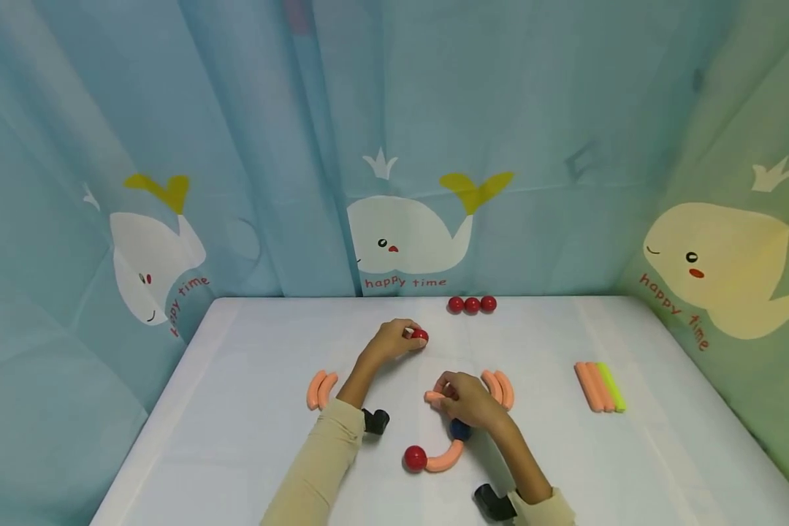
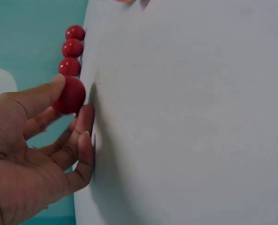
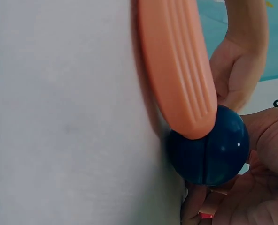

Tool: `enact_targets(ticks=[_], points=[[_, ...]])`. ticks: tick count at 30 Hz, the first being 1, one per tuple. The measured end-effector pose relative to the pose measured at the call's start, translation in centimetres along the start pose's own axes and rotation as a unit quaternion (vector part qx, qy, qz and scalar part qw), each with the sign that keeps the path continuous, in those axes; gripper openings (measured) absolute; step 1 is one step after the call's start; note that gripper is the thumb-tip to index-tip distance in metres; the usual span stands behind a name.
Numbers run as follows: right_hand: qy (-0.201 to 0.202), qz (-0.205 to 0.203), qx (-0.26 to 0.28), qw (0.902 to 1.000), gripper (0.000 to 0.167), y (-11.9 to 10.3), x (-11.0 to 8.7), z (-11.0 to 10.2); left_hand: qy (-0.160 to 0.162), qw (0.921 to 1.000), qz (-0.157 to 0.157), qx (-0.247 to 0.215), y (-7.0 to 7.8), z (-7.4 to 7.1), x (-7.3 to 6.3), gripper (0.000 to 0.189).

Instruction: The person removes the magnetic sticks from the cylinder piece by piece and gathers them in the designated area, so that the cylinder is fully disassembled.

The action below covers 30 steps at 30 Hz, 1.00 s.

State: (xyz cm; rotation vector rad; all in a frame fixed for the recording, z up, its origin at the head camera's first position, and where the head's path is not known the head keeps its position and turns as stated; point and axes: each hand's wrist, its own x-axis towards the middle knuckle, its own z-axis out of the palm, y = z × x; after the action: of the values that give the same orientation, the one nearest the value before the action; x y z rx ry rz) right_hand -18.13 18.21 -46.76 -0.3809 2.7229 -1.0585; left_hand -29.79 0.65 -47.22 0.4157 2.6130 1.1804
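In the head view my left hand [image 1: 392,340] pinches a red ball [image 1: 420,335] just above the white table. The left wrist view shows that ball [image 2: 72,96] between thumb and fingers. My right hand [image 1: 470,400] holds a short orange stick [image 1: 432,397], its end showing past the fingertips. Beneath that hand sits a dark blue ball [image 1: 459,429], joined to a curved orange stick [image 1: 446,459] whose other end meets a red ball [image 1: 415,459]. Up close, the blue ball [image 3: 212,147] touches the grooved orange stick [image 3: 179,70]; the right fingers hide whatever lies beyond it.
Three red balls [image 1: 472,305] line the table's back edge. Pairs of curved orange sticks lie left [image 1: 321,390] and right [image 1: 497,389]. Further right are straight orange sticks [image 1: 594,387] and a yellow-green one [image 1: 611,388]. A blue whale-print curtain [image 1: 269,146] surrounds the table [image 1: 223,438].
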Motion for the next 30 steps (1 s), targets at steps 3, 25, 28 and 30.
enact_targets(ticks=[3,25,28,30], points=[[-0.009,0.003,-0.003,0.9999,0.009,-0.1,0.3,0.0,0.013,0.9999,0.001,-0.008,0.0,0.2,1.5,0.032],[-0.050,-0.016,0.043,0.9977,0.011,0.1,0.6,-0.6,0.127,0.9914,-0.030,-0.012,2.2,2.6,8.2,0.033],[-0.050,-0.020,0.043,0.9976,0.010,0.1,0.6,-0.6,0.125,0.9914,-0.039,0.000,2.6,2.6,8.3,0.033],[-0.047,-0.019,0.041,0.9979,0.009,0.2,0.5,-0.6,0.121,0.9919,-0.038,-0.001,2.7,2.7,8.4,0.034]])
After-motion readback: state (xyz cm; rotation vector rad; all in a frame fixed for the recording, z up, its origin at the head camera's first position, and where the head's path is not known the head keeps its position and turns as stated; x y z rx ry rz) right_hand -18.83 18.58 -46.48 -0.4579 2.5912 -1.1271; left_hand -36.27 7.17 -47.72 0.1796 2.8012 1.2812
